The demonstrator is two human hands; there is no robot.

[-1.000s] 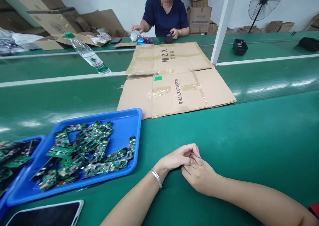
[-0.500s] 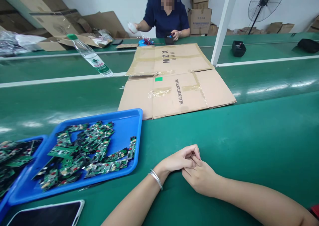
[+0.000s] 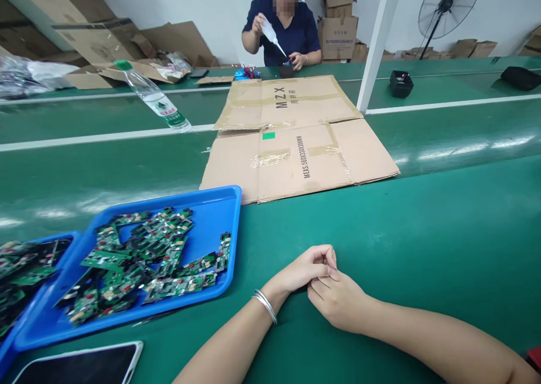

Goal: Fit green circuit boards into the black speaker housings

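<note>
Hands are being rested together on the green table (image 3: 422,220): left hand (image 3: 306,269) loosely curled, right hand (image 3: 338,300) half-closed, both empty. Circuit boards (image 3: 143,260) are lying heaped in the blue tray (image 3: 213,209) near left; a careless elbow could be knocking the phone (image 3: 80,364).

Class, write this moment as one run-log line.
left hand: curled, holding nothing seen | right hand: touching left, resting on table | nearest: blue tray of circuit boards
</note>
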